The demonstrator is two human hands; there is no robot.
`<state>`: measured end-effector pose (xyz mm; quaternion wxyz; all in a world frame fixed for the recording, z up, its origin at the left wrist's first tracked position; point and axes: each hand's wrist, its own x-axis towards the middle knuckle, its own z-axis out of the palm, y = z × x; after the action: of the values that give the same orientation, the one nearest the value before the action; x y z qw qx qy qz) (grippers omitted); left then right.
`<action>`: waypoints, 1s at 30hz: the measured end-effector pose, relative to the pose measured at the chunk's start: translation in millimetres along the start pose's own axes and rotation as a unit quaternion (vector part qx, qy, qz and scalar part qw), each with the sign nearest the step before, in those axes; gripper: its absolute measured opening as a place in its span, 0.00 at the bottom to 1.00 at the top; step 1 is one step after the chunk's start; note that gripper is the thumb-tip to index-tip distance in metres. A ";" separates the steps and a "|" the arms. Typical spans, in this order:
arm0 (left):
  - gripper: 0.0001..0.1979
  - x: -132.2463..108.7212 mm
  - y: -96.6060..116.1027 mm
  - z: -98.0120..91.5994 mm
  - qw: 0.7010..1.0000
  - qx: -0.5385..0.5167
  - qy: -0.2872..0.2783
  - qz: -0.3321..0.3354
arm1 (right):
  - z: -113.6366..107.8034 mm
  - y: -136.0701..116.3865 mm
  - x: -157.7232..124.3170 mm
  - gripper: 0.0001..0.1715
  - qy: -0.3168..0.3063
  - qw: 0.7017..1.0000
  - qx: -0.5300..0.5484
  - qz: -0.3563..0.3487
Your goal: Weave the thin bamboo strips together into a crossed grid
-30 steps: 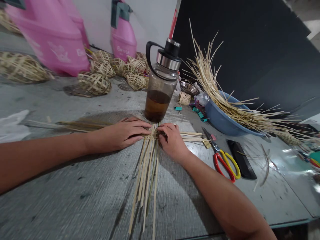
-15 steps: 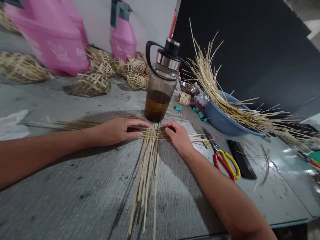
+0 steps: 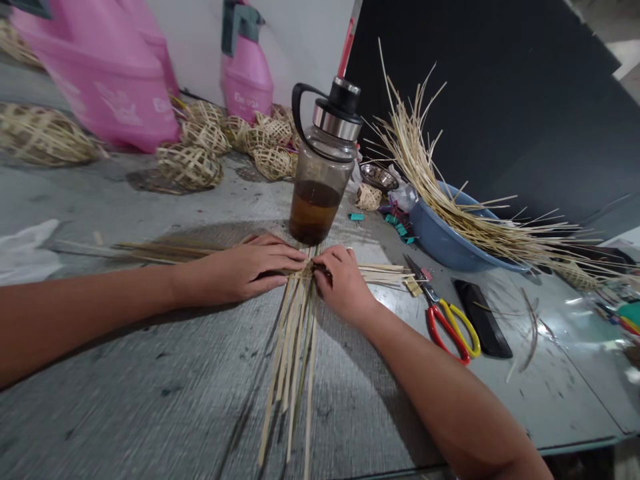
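Flat bamboo strips (image 3: 297,347) cross in a small woven patch on the grey table, their long ends pointing toward me and out to both sides. My left hand (image 3: 245,268) lies over the left side of the weave, fingers stretched out and fingertips resting on the crossing. Against the right side of the patch, my right hand (image 3: 346,283) has its thumb and fingers curled together on the strips. Both hands' fingertips nearly meet and cover most of the crossing. Side ends (image 3: 387,274) of the strips stick out beyond my right hand.
A drink bottle (image 3: 316,207) stands just behind the weave. To the right are scissors (image 3: 453,327), a black case (image 3: 483,320) and a blue basin (image 3: 440,233) heaped with thin strips (image 3: 470,220). Woven balls (image 3: 190,165) and pink spray bottles (image 3: 247,80) line the back left.
My right hand has moved left onto the woven crossing, its fingers curling in. The left hand has shifted slightly right, its fingers flatter over the strips.
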<state>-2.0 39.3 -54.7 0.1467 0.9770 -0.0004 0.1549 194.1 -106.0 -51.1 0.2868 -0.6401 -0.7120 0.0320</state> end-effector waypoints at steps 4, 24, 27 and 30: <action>0.18 -0.5 -2.5 0.0 1.000 -0.004 0.000 0.006 | -5.5 7.7 2.5 0.07 0.001 0.997 0.073 0.038; 0.15 -1.0 -5.6 -1.2 0.999 -0.025 0.002 0.022 | -9.2 -0.6 2.0 0.11 -0.025 0.998 0.053 0.008; 0.15 -1.7 -2.8 -2.4 0.999 -0.020 0.000 0.038 | -9.1 0.5 1.7 0.12 -0.022 0.998 0.059 0.006; 0.15 -1.7 -1.5 -3.7 0.999 -0.022 0.002 0.039 | -8.8 0.4 1.4 0.12 -0.022 0.998 0.060 0.007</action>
<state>-4.6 41.7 -52.2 0.1623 0.9725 -0.0412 0.1621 198.4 -107.4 -43.5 0.3086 -0.6259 -0.7104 0.0913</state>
